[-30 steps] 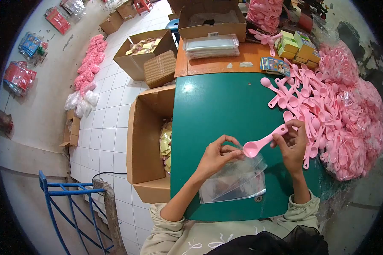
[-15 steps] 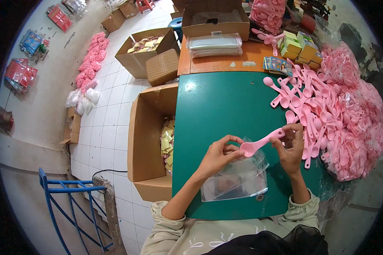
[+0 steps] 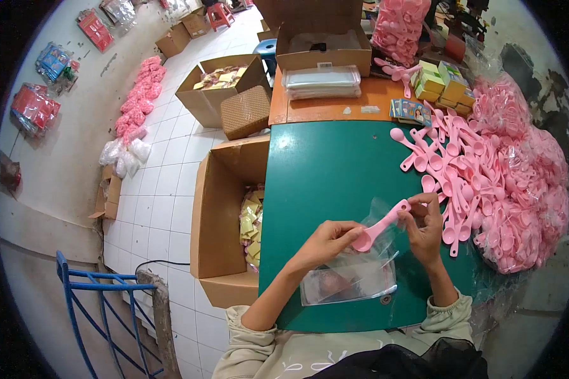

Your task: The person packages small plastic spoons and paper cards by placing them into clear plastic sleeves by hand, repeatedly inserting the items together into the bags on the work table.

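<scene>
A pink spoon point(image 3: 380, 227) is held between both hands, tilted, its bowl at the lower left. My right hand point(image 3: 422, 228) pinches the end of its handle. My left hand point(image 3: 329, 244) is closed beside the bowl, on the edge of a clear plastic bag point(image 3: 380, 211) that shows behind the spoon. Whether the bowl is inside the bag I cannot tell. Below the hands, more clear bags point(image 3: 341, 284) lie on the green table point(image 3: 322, 170). Many loose pink spoons point(image 3: 455, 164) are heaped at the table's right.
An open carton point(image 3: 218, 208) with yellow-labelled packets stands left of the table. Stacked clear bags point(image 3: 322, 82), a carton point(image 3: 325, 58), small yellow-green boxes point(image 3: 433, 81) and cards point(image 3: 411, 111) sit at the back. Bagged pink spoons point(image 3: 525, 202) fill the right side. A blue metal frame point(image 3: 110, 286) stands lower left.
Both hands and the spoon have moved slightly down in the view, and the spoon is steeper. The clear bag now stands up behind the spoon. The camera view has shifted a little.
</scene>
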`<state>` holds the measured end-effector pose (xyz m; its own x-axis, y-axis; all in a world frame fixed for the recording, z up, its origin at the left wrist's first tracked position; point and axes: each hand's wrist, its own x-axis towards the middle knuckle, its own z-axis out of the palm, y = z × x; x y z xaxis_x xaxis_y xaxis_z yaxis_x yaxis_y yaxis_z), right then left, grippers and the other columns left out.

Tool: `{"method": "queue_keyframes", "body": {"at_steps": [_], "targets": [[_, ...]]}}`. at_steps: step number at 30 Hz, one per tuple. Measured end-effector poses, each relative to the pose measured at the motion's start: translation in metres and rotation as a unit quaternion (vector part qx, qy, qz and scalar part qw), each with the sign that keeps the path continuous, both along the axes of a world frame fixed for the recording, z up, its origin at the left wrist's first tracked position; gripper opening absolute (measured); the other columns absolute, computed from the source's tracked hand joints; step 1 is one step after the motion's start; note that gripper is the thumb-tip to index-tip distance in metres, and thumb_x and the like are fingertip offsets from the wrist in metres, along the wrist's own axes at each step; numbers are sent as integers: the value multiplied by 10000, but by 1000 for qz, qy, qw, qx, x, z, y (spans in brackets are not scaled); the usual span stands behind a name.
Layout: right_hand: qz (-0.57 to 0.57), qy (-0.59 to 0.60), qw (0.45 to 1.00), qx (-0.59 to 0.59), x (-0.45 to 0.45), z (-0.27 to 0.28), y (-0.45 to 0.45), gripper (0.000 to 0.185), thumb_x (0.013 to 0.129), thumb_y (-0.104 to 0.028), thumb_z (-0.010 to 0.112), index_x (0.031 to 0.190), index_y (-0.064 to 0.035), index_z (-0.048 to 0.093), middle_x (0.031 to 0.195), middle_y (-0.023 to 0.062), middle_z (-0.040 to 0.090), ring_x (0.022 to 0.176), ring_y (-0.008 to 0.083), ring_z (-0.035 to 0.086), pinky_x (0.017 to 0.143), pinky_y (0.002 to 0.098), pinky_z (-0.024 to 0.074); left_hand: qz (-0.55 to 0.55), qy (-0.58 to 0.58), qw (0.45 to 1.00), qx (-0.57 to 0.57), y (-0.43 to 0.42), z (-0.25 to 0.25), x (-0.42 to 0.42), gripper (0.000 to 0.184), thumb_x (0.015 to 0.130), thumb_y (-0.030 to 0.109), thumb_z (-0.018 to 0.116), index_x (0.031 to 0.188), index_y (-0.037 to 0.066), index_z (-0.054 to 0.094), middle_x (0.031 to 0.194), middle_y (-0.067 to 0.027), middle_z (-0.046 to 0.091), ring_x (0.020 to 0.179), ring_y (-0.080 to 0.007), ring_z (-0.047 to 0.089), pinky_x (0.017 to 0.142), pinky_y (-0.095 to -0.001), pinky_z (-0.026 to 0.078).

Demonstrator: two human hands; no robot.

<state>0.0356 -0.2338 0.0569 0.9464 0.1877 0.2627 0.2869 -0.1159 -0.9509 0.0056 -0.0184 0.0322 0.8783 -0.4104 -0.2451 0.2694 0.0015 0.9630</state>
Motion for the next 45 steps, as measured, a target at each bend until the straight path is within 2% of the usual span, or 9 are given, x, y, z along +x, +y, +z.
{"method": "queue_keyframes", "body": {"at_steps": [9, 12, 16, 20, 30, 36, 37, 40, 45], "targets": [[285, -135, 945, -89, 49, 23, 8, 459, 906, -487, 463, 1010, -78, 643, 1181, 120, 543, 995, 211, 548, 747, 323, 482, 110, -12, 991, -76, -3, 33, 17, 359, 965, 251, 451, 1060, -60, 601, 913, -103, 652, 816, -121, 615, 723, -219, 500], [181, 33, 979, -86, 110, 40, -13, 453, 866, -474, 519, 944, -59, 682, 1077, 142, 595, 936, 217, 576, 759, 351, 482, 141, 2, 979, -145, 1, 23, 15, 356, 968, 246, 442, 1076, -63, 583, 948, -137, 651, 844, -147, 631, 726, -226, 509], [-221, -87, 923, -304, 237, -23, -66, 388, 790, -354, 612, 856, 24, 671, 721, 166, 648, 732, 261, 649, 678, 368, 484, 155, -3, 973, -169, 8, 22, 15, 344, 970, 236, 435, 1068, -61, 578, 986, -162, 645, 850, -161, 635, 734, -241, 513], [-261, -1, 843, -470, 269, -40, -85, 352, 732, -321, 664, 827, 19, 673, 753, 183, 659, 742, 289, 657, 667, 383, 486, 159, -2, 974, -164, 15, 26, 11, 339, 971, 231, 433, 1061, -63, 577, 991, -167, 643, 857, -167, 633, 748, -245, 510], [-293, -7, 912, -288, 277, -62, -96, 336, 705, -278, 687, 862, 17, 653, 729, 169, 654, 716, 280, 652, 656, 376, 488, 127, 5, 977, -171, 11, 21, 10, 346, 970, 232, 434, 1077, -69, 569, 994, -165, 642, 885, -172, 631, 774, -242, 503], [-345, -90, 858, -369, 284, -63, -105, 246, 720, -204, 660, 837, 11, 636, 752, 190, 640, 739, 298, 648, 672, 372, 482, 124, -12, 982, -143, 13, 23, 9, 348, 970, 245, 433, 1079, -56, 571, 996, -160, 646, 859, -165, 637, 763, -264, 513], [-330, -190, 818, -431, 279, -57, -107, 219, 754, -162, 625, 891, 7, 614, 746, 175, 626, 701, 288, 633, 656, 365, 474, 120, -12, 982, -143, 13, 25, 9, 347, 969, 244, 435, 1080, -56, 571, 999, -161, 645, 861, -165, 637, 760, -260, 512], [-218, -208, 898, -320, 227, -6, -75, 172, 804, -126, 588, 914, 6, 585, 711, 132, 605, 655, 214, 610, 601, 329, 463, 110, -7, 983, -144, 12, 27, 10, 342, 967, 236, 441, 1085, -58, 570, 1009, -164, 643, 869, -165, 636, 756, -253, 513], [66, 8, 989, -131, 88, 70, -26, 213, 839, -42, 583, 1039, 30, 561, 775, 53, 611, 587, 105, 578, 514, 241, 467, 95, -30, 989, -111, 12, 27, 10, 330, 961, 219, 457, 1099, -60, 566, 1007, -152, 651, 857, -139, 631, 682, -213, 500]]}}
